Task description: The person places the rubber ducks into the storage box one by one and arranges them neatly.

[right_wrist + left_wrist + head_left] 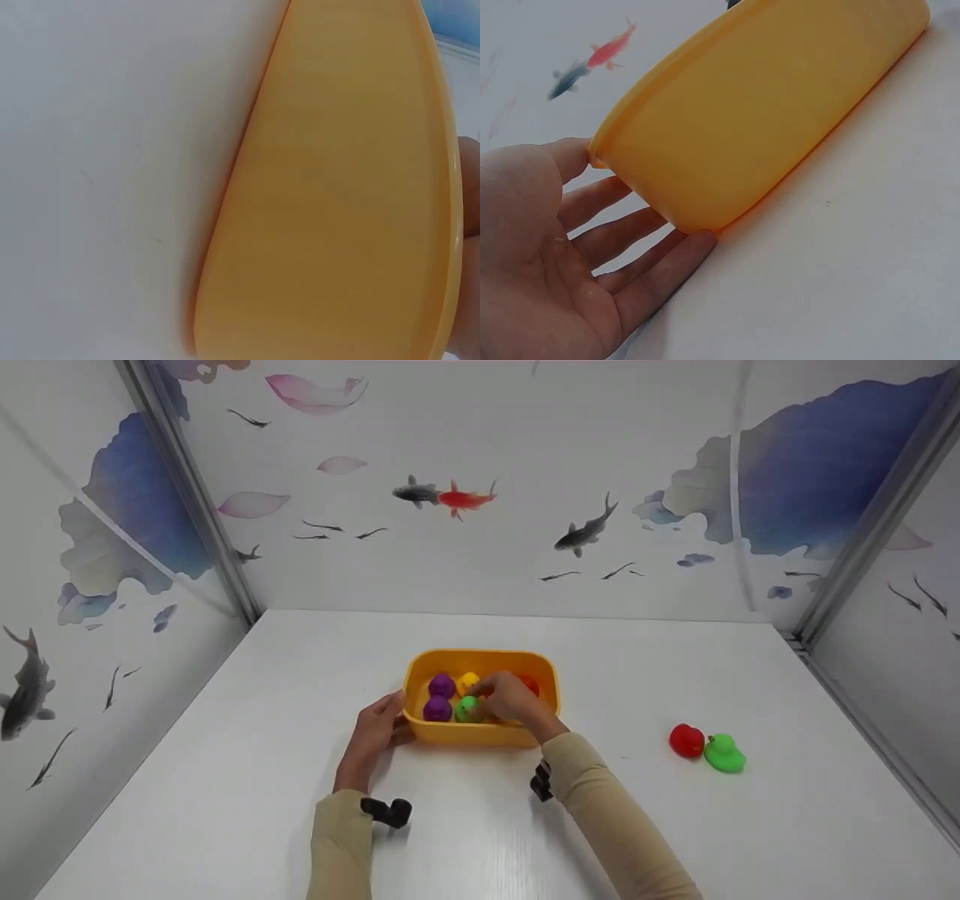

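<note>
A yellow plastic tub stands in the middle of the white table. Inside are two purple toy ducks, a yellow one, a red one and a green duck. My right hand reaches into the tub, its fingers curled over the green duck. My left hand lies flat against the tub's front left corner. The left wrist view shows this hand with straight fingers along the tub wall. In the right wrist view the tub's outer wall fills the frame and the ducks are hidden.
A red duck and a second green duck sit together on the table to the right of the tub. Walls papered with fish and lotus close in the back and both sides.
</note>
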Demonstrator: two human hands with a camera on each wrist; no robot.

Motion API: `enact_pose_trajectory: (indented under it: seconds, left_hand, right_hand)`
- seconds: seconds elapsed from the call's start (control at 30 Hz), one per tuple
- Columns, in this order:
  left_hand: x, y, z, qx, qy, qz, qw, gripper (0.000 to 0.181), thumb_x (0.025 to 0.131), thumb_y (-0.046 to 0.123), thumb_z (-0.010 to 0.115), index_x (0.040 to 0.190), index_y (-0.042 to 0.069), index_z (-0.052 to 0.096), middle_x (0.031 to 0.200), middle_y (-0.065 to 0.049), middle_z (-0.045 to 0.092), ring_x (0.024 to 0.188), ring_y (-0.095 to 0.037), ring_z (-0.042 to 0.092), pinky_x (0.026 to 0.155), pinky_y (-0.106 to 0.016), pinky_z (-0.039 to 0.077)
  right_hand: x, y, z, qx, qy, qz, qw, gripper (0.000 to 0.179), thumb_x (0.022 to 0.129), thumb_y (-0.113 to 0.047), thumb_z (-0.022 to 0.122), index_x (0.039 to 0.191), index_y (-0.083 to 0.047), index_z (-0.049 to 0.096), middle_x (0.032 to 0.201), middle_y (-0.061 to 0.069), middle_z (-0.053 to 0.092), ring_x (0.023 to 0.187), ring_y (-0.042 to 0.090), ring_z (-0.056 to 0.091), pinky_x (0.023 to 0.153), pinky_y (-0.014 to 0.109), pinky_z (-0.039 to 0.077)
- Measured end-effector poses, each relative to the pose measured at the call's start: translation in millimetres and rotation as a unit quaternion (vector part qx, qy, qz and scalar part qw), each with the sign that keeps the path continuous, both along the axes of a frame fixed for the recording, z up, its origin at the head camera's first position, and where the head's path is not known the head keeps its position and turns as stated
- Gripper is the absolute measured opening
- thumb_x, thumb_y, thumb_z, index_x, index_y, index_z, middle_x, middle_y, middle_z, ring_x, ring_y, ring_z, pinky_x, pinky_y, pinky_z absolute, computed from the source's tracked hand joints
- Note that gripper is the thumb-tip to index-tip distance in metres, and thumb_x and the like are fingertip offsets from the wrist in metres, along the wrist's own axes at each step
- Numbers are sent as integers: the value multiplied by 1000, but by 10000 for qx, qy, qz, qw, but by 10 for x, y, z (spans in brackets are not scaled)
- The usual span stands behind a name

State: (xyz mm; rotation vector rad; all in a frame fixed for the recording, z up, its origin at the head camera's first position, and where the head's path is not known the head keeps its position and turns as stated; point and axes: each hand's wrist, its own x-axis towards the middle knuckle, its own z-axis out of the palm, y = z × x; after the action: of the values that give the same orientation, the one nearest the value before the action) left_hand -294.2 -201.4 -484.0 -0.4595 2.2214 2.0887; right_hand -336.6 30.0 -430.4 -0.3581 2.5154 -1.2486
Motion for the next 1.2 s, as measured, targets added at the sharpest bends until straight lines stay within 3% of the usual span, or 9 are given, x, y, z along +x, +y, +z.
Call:
enact_pose_trajectory:
  seconds: [0.5,0.73,1.0,1.2]
  left_hand:
    - [-6,-7,5,4,30,2,10000,49,105,44,48,143,14,56,135,-15,64,91,-14,70,84,-30,61]
    - [1,0,16,45,50,-8,10000,48,105,42,48,143,13,56,136,-15,63,95,-16,70,86,-31,61]
    - [-5,9,7,47,39,-60,10000,47,106,42,47,142,15,57,136,-14,63,97,-16,70,87,-31,61]
    - [2,-4,6,11,-10,-79,10000,49,105,44,47,144,15,55,138,-13,62,100,-17,68,90,-32,60]
  right_hand:
    - [-6,-34,0,-1,78,-212,9997,29,85,-7,78,114,-11,77,121,9,71,102,24,60,91,33,60]
    - [-25,-14,-36,131,402,144,9990,24,89,-6,74,113,-7,76,114,9,73,99,22,62,92,34,59]
    - [-26,117,39,393,675,379,9962,32,88,-9,76,120,-8,74,121,9,72,106,24,63,100,37,56]
    - [53,424,189,-56,762,738,9943,34,90,-13,75,123,-7,72,125,15,70,104,24,67,94,34,59]
